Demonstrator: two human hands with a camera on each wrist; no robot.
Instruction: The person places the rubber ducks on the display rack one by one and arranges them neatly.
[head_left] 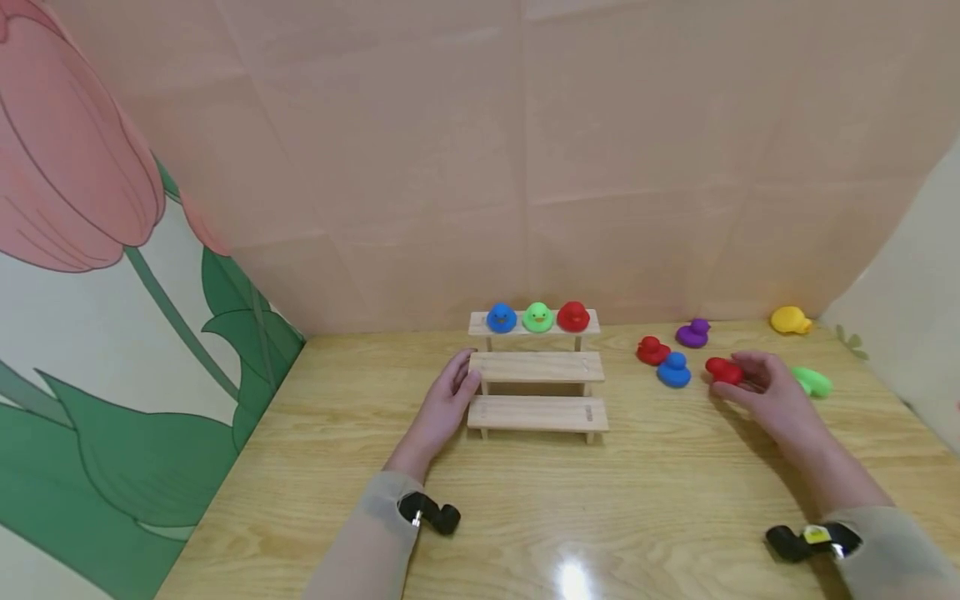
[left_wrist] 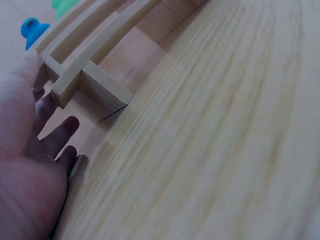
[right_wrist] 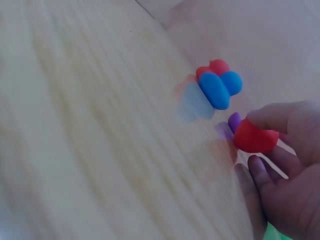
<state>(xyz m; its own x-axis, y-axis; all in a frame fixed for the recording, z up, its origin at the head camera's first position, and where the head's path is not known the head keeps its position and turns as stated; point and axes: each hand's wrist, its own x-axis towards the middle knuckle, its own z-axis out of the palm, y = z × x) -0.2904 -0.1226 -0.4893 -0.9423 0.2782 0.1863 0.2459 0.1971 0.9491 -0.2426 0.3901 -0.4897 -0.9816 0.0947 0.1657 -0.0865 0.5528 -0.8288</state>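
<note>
Red and rounded, a toy duck (head_left: 722, 370) is sitting in the pinch of your right hand (head_left: 783, 400), between the thumb and the fingertips, while the lower fingers are curving loosely beneath. Whether its underside is touching the counter (head_left: 525, 500), you cannot tell from these views. You are holding that forearm stretched forward and slanting inward from your right side. Just left of the hand, a blue duck (head_left: 674, 371) is resting, with a second red duck (head_left: 652, 351) sitting close beside it, farther left. Beyond the hand and to its left, a purple duck (head_left: 693, 333) is resting. Just right of the hand, a green toy (head_left: 816, 382) is lying partly hidden behind it, and a yellow duck (head_left: 790, 320) is resting farther off, beyond the hand and to its right.

Your left hand (head_left: 445, 406) is holding the left end of a wooden stand (head_left: 536, 367) at its middle step, the thumb lying nearer you than the forefinger; the remaining fingers are hanging slightly apart near the stand's side. Your left forearm is slanting forward and inward too. The stand is extending rightward from this hand. On its top step, beyond the hand and to its right, three ducks (head_left: 537, 317) are facing you: blue, green and red.
</note>
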